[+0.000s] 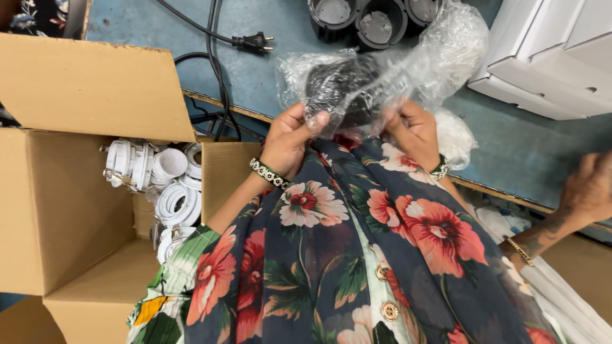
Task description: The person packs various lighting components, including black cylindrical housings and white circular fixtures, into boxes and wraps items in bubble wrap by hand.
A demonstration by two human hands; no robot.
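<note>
My left hand and my right hand both grip a clear plastic bag with a black round part inside it. I hold the bag just above the edge of the blue table, close to my flowered dress. Each wrist wears a beaded bracelet. The black part shows only dimly through the crinkled plastic.
An open cardboard box at my left holds several white round fittings. Black cup-shaped parts stand at the table's far edge, a black cable and plug beside them. White boxes lie at the right. Another person's hand rests at the right edge.
</note>
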